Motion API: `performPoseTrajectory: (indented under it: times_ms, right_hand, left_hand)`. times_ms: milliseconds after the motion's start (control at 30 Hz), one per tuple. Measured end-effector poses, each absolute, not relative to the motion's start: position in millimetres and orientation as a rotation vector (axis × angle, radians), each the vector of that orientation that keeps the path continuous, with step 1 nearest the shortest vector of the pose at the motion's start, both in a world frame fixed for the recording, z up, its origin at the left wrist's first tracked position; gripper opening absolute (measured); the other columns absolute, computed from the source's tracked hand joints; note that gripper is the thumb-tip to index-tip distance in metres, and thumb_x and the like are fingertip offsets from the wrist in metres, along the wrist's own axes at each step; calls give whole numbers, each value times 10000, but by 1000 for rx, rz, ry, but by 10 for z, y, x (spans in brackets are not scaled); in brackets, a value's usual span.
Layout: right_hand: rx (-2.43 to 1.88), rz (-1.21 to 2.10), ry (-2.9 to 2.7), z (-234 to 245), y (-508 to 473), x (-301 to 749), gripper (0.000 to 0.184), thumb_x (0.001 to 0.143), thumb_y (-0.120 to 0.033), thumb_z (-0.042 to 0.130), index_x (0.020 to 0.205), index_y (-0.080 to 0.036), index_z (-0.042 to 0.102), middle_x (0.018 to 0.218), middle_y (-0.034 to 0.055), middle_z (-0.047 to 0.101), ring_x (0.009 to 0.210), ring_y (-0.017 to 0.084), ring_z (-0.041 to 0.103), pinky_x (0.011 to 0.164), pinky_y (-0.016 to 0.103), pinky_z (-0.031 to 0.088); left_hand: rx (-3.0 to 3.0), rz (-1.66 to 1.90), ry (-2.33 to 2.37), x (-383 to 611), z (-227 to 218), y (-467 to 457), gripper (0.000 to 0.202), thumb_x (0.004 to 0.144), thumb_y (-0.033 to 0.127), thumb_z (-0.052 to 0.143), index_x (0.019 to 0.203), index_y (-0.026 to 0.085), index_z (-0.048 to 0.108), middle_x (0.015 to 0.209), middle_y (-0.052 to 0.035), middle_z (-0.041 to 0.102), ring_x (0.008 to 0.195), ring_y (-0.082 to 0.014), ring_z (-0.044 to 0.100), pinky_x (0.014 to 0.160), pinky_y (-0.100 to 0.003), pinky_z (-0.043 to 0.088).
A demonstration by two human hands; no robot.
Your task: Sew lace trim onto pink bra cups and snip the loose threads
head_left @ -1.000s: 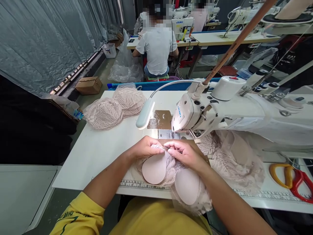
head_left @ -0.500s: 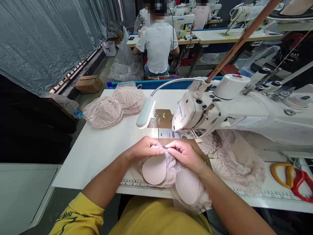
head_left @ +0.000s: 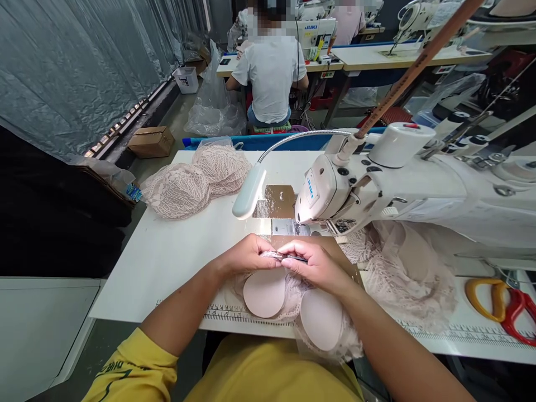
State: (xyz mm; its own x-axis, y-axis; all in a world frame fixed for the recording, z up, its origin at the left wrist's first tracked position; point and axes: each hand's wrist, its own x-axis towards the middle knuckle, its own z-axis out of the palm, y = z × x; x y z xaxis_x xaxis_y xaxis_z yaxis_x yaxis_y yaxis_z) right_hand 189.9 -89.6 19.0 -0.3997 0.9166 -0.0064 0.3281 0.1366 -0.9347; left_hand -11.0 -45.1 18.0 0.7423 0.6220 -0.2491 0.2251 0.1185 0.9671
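A pale pink lace bra (head_left: 293, 307) lies cups-up at the table's near edge, in front of the white sewing machine (head_left: 377, 187). My left hand (head_left: 247, 254) is closed, pinching the lace at the bra's middle. My right hand (head_left: 314, 262) is closed on the same spot from the right. A thin dark metal tool shows between its fingers; I cannot make out what it is. Both hands meet just short of the machine's needle area.
A heap of lace bras (head_left: 196, 178) lies at the table's far left. More lace pieces (head_left: 402, 268) pile under the machine arm. Orange and red scissors (head_left: 502, 301) lie at the right. A gooseneck lamp (head_left: 249, 192) hangs over the table. A person in white (head_left: 272, 72) sits at another table beyond.
My hands have closed slightly tighter together over the bra's middle, and the view has tipped a little. The bra stays where it was.
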Motion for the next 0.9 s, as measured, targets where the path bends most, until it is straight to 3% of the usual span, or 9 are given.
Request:
performPoseTrajectory:
  times_ms: [300, 467, 567, 667, 767, 900]
  right_hand:
    - [-1260, 1232, -1739, 101, -916, 1878, 187, 876, -341, 564, 887, -207, 694, 862, 40, 692, 803, 187, 620, 724, 307, 476]
    - [-1223, 1333, -1626, 56, -882, 1902, 251, 823, -398, 612, 947, -184, 655, 896, 58, 672, 801, 184, 611, 715, 312, 497]
    - [-1220, 1458, -1527, 63, -881, 1883, 372, 727, -390, 710, 1023, -188, 608, 925, 47, 641, 832, 181, 600, 712, 294, 498]
    - [-1306, 1550, -1545, 103, -892, 1862, 273, 708, -352, 714, 894, -185, 604, 761, -2, 571, 690, 142, 536, 587, 253, 439]
    - [-1380, 1520, -1559, 145, -899, 1863, 206, 737, -350, 660, 700, -188, 539, 617, -40, 454, 569, 108, 412, 497, 239, 323]
    - [-1408, 1492, -1517, 165, -905, 1887, 186, 761, -335, 617, 684, -184, 540, 605, -42, 440, 571, 107, 377, 506, 238, 288]
  left_hand:
    - [1480, 336, 731, -110, 173, -467, 487, 744, 453, 679, 509, 152, 376, 566, 52, 245, 549, -66, 214, 501, -241, 146]
    - [1493, 353, 746, -108, 141, -466, 367, 733, 433, 701, 592, 115, 584, 567, 32, 405, 556, -77, 342, 511, -221, 258]
    - [1471, 377, 760, -103, 127, -463, 269, 724, 374, 717, 688, 113, 663, 655, -1, 554, 639, -113, 482, 594, -222, 370]
    - [1451, 357, 783, -126, 147, -448, 216, 724, 326, 717, 778, 118, 689, 752, -23, 629, 717, -141, 547, 648, -225, 414]
    - [1513, 368, 842, -198, 186, -414, 185, 740, 298, 697, 792, 124, 662, 731, -3, 596, 688, -121, 521, 607, -205, 388]
    - [1526, 454, 948, -331, 196, -363, 184, 757, 302, 675, 784, 124, 638, 708, 9, 548, 660, -109, 485, 590, -209, 362]
